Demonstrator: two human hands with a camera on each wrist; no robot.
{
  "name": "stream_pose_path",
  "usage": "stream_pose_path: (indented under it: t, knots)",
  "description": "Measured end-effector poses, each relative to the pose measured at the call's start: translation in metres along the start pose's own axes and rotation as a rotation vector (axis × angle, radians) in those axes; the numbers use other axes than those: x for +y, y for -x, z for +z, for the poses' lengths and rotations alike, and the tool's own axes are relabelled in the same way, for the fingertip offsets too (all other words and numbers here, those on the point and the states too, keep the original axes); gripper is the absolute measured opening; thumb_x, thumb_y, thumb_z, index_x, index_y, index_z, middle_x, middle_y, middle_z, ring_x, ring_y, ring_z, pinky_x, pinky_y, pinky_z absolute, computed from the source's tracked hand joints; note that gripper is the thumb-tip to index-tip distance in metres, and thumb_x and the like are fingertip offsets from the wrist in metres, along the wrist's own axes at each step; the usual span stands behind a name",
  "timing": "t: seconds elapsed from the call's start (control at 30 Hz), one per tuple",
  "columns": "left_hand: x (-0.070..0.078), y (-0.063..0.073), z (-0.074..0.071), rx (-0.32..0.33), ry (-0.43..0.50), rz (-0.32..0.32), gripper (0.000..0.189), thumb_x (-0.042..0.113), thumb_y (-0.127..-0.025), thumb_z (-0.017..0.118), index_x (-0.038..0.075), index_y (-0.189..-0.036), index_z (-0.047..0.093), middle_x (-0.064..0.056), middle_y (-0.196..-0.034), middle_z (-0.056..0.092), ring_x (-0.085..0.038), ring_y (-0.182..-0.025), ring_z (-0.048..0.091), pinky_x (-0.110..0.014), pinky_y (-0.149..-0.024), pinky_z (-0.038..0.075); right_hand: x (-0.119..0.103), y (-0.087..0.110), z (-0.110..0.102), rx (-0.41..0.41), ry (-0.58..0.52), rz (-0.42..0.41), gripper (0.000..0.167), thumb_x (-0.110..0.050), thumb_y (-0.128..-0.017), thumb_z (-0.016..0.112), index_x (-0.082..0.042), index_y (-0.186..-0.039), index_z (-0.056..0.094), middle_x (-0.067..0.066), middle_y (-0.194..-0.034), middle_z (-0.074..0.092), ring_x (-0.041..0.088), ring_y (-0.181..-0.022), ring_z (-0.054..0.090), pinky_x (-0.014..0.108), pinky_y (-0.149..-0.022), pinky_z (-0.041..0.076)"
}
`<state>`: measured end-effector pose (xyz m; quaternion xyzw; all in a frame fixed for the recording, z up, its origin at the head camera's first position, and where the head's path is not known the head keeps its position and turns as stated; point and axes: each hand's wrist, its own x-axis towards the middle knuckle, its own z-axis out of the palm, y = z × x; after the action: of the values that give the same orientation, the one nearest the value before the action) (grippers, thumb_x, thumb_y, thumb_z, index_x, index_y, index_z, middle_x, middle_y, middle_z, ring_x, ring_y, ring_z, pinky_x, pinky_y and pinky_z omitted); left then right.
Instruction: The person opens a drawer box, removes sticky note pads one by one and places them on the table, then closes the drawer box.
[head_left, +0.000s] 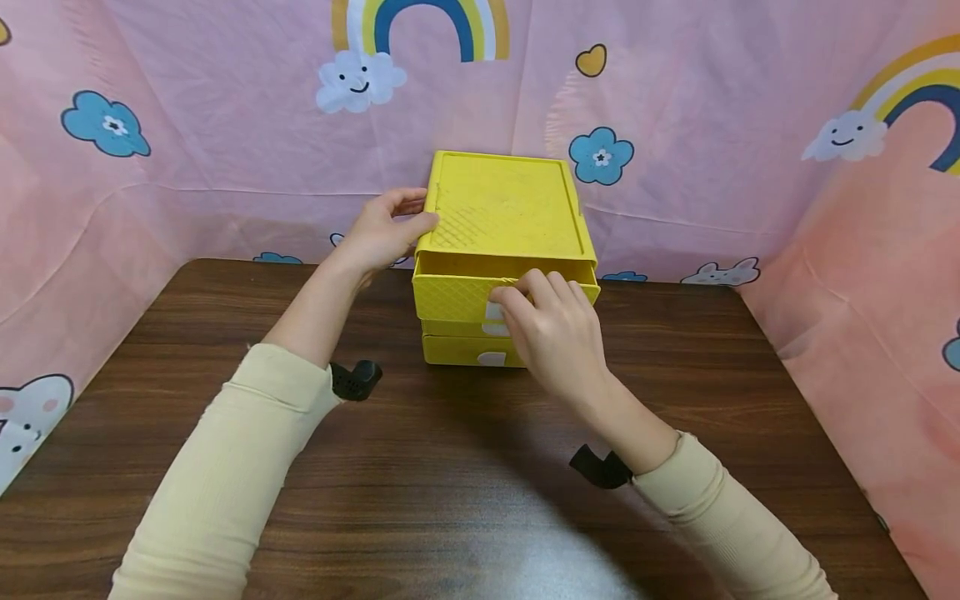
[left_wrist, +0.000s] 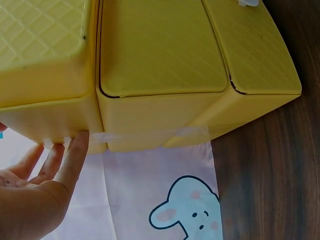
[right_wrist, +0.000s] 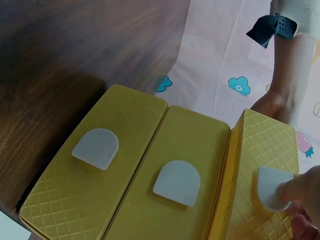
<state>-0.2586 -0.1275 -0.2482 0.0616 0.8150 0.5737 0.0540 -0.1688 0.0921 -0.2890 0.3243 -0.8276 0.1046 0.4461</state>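
A yellow plastic drawer unit with three stacked drawers stands on the wooden table. Its top drawer is pulled partway out, while the middle drawer and bottom drawer sit closed. My right hand has its fingers curled at the top drawer's front edge, and the thumb lies on that drawer's white tab handle. At the unit's left side, my left hand steadies it: the thumb touches the top edge and the fairly straight fingers touch the side wall.
The dark wooden table extends in front of the unit and to both sides. A pink printed cloth hangs close behind it and along the table's sides. Clear tape runs along the unit's side.
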Motion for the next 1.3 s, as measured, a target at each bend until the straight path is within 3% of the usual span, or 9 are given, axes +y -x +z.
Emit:
stream_pose_path:
  t: [0.43, 1.0, 1.3]
  knots:
    - [-0.001, 0.001, 0.002, 0.017, 0.0, 0.012, 0.054, 0.026, -0.093, 0.051, 0.013, -0.142, 0.035, -0.007, -0.14, 0.039, -0.019, -0.119, 0.045, -0.03, -0.085, 0.05, 0.01, -0.006, 0.011, -0.017, -0.006, 0.013, 0.012, -0.006, -0.086, 0.059, -0.014, -0.089, 0.068, 0.005, -0.079, 0.057, 0.02, -0.065, 0.048, 0.027, -0.052, 0.033]
    - [0.001, 0.001, 0.005, 0.023, 0.03, -0.01, 0.054, 0.024, -0.093, 0.05, 0.014, -0.143, 0.034, -0.006, -0.139, 0.04, -0.016, -0.106, 0.052, -0.021, -0.078, 0.049, 0.019, -0.01, 0.02, -0.006, -0.029, 0.038, 0.014, -0.006, -0.086, 0.059, -0.014, -0.088, 0.069, 0.005, -0.078, 0.056, 0.021, -0.064, 0.047, 0.029, -0.054, 0.037]
    - [0.002, 0.003, 0.004, 0.024, 0.033, -0.009, 0.053, 0.024, -0.093, 0.049, 0.014, -0.143, 0.034, -0.006, -0.139, 0.039, -0.016, -0.107, 0.051, -0.021, -0.077, 0.048, 0.021, -0.011, 0.021, -0.024, -0.037, 0.037, 0.014, -0.007, -0.087, 0.058, -0.013, -0.089, 0.07, 0.006, -0.077, 0.055, 0.022, -0.064, 0.047, 0.029, -0.055, 0.037]
